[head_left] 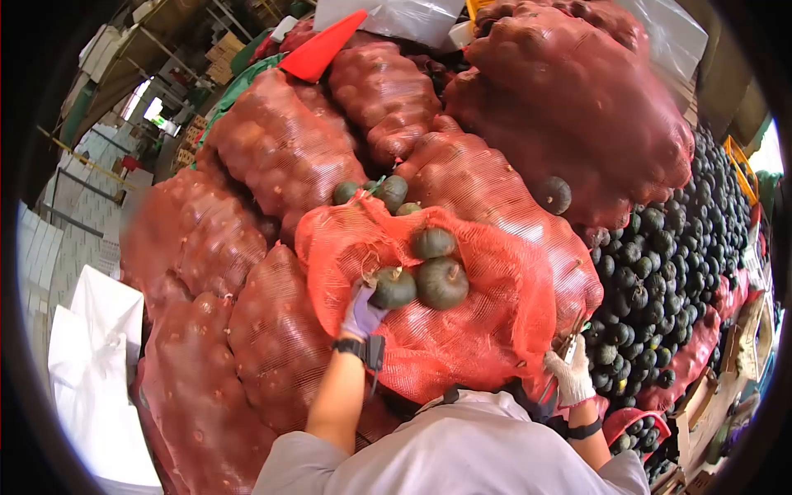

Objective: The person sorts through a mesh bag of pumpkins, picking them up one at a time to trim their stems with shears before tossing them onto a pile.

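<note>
My left hand, in a purple glove, has its fingers against the left side of a dark green squash. That squash lies with two others, a large one and a smaller one, on an open red mesh bag. More squashes sit at the bag's upper edge. At the bag's lower right, my right hand, in a white knit glove, is closed around a small metal tool, seemingly clippers.
Full red mesh sacks surround the bag. A single squash rests against a sack at the upper right. Many dark squashes are heaped on the right. A white sack stands at the left, and a red cone-like object lies at the back.
</note>
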A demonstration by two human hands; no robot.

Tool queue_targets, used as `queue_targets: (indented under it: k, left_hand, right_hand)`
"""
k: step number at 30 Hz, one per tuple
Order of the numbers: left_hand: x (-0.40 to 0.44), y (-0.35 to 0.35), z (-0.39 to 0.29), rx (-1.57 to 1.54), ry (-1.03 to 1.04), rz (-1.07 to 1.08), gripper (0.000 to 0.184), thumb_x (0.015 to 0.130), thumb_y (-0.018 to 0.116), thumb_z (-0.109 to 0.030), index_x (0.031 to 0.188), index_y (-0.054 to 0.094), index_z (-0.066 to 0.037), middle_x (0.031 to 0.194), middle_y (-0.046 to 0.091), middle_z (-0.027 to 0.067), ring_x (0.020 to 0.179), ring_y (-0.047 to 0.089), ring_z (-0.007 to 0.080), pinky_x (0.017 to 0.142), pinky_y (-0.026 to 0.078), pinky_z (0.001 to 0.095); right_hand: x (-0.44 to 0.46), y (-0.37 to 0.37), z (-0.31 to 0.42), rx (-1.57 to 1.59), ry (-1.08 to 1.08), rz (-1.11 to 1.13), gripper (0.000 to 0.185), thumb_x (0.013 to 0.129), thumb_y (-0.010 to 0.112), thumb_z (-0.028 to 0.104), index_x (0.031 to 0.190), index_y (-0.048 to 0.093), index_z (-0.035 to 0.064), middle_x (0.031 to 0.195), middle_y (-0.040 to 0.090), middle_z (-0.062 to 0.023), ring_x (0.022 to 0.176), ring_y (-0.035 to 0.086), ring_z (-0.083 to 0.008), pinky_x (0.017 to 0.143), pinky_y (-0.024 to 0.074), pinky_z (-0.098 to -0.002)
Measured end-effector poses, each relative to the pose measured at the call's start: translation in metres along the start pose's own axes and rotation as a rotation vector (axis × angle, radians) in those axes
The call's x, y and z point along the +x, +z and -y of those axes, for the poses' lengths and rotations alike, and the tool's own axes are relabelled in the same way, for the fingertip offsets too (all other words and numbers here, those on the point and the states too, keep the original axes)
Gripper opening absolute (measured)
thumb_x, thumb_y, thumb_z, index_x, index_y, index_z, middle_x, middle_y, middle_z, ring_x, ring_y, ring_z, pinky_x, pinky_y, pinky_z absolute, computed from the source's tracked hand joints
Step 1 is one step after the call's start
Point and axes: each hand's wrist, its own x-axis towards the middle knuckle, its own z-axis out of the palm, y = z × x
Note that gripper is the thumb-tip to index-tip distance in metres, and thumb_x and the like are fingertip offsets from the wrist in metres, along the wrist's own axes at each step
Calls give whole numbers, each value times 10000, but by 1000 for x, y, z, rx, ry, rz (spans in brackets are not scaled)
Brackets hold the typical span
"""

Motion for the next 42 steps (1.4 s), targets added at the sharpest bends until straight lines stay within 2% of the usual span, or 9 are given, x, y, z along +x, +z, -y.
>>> queue_targets:
  k: [6,11,18,23,32,38,40,41,42]
  left_hand:
    - [-44,-20,26,-192,11,-249,334,986,572,-377,1257,560,-182,1088,652,72,953,643,220,823,572,337]
    - [13,-38,-53,241,-340,-109,240,980,572,-321,1094,615,-115,800,665,62,737,665,251,756,564,440]
    - [49,-50,-225,1547,602,-579,348,904,613,-383,1090,643,-91,896,675,87,819,664,265,809,543,425]
    - [43,-62,-172,1786,519,-562,426,850,643,-427,1086,664,-73,965,682,105,877,663,274,847,528,414]
    - [127,-78,-138,1715,316,-559,569,752,697,-507,1081,700,-42,1088,694,137,982,662,292,915,501,394]
    - [-6,-27,-79,2041,315,-452,807,658,779,-559,1211,565,-12,1136,646,239,1019,639,398,955,491,456]
    - [-34,-49,-21,1313,321,11,819,601,916,-320,1221,445,-65,1172,574,134,1027,586,244,917,508,384]
    - [-45,-43,-12,1577,658,24,720,685,875,-315,1233,455,-108,1191,572,104,1039,583,215,906,515,398]
    - [-56,-32,-10,1048,390,23,650,724,846,-295,1223,468,-116,1185,575,92,1048,596,233,922,514,434]
  right_hand:
    - [-6,39,43,-34,-149,34,493,777,712,39,1206,472,73,964,524,-11,820,513,-106,729,478,-264]
    - [-27,38,47,-31,-181,-66,460,803,652,-15,1210,463,86,910,481,8,777,503,-87,688,467,-232]
    - [-50,8,-7,76,-211,-172,493,795,618,-46,1245,472,90,898,507,13,740,503,-73,675,475,-221]
    - [-57,16,-36,31,-100,-248,513,774,665,2,1245,478,85,921,508,11,774,529,-74,640,468,-218]
    - [-61,43,-4,-170,-116,-164,511,748,678,28,1198,443,91,952,485,-11,818,508,-113,718,478,-264]
    - [-43,46,-24,-130,-80,-119,509,776,698,29,1226,470,99,908,498,5,744,513,-96,624,472,-246]
    - [-45,57,-11,-118,-40,-121,510,756,715,30,1198,467,90,889,487,13,742,507,-90,628,475,-242]
    - [-45,63,-3,-113,-25,-121,512,745,724,30,1184,466,85,879,481,17,741,504,-88,630,477,-240]
    - [-46,63,0,-101,-3,-66,520,757,711,12,1210,465,83,896,481,12,767,506,-87,647,481,-243]
